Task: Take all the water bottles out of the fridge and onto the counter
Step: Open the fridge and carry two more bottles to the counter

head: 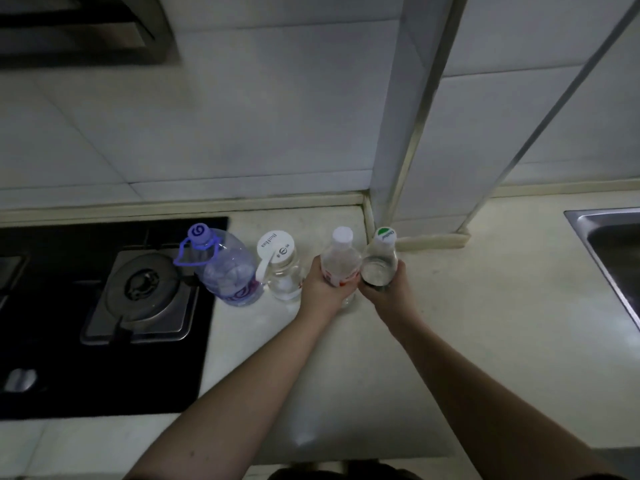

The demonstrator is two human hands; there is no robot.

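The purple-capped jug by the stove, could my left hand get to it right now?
Probably not straight away. The left hand grips the white-capped bottle, and the wide-lidded bottle stands between it and the purple-capped jug. Once freed, it could likely reach over.

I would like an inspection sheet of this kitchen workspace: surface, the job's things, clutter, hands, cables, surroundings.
Surface: pale counter, glossy, between the gas stove and the sink.
Job's things: four bottles in a row near the back wall. Large purple-capped bottle and wide white-lid bottle stand free. Red-label bottle and green-cap bottle are each held.
Clutter: nothing seen.
Hands: left hand grips the red-label bottle; right hand grips the green-cap bottle. Whether their bases touch the counter cannot be told.
Cables: nothing seen.
Surroundings: tiled wall, range hood above the stove. Fridge not in view.
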